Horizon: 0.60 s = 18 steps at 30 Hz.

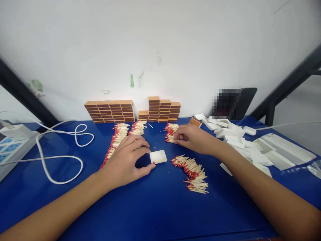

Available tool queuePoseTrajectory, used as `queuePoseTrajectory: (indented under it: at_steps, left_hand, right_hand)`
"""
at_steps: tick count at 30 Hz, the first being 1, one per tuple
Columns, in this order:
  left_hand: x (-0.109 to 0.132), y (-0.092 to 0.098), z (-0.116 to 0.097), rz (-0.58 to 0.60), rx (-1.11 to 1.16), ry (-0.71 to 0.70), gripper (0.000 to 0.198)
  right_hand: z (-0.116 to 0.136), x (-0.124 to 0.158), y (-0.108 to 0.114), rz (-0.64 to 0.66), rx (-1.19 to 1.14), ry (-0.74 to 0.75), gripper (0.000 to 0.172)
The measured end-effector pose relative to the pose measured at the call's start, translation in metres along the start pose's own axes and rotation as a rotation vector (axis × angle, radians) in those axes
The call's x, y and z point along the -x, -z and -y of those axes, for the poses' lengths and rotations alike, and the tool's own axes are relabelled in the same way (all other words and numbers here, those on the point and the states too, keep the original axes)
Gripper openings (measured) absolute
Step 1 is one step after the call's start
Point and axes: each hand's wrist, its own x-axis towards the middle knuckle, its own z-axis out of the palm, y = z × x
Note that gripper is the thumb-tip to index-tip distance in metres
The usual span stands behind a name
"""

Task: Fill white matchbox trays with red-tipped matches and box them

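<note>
My left hand [126,160] rests on the blue table [155,207] with thumb and forefinger curled round the left end of a small white empty matchbox tray [158,156]. My right hand [194,138] reaches forward and pinches red-tipped matches out of a small pile [170,131]. Another loose pile of matches [194,172] lies just right of the tray. A long row of matches [116,140] runs behind my left hand.
Stacks of brown matchboxes [111,111] and a second stack [162,109] stand against the white wall. White empty trays [233,135] are heaped at right. A white cable [60,147] and a power strip [12,144] lie at left.
</note>
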Motion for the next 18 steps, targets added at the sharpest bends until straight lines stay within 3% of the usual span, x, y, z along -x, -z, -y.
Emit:
queuePoseTrajectory:
  at_steps: [18]
  left_hand:
    - [-0.0004,0.0007,0.0012,0.040,0.002,0.018,0.021]
  right_hand:
    - [0.0007,0.0015,0.0003,0.054,-0.017,0.003,0.011]
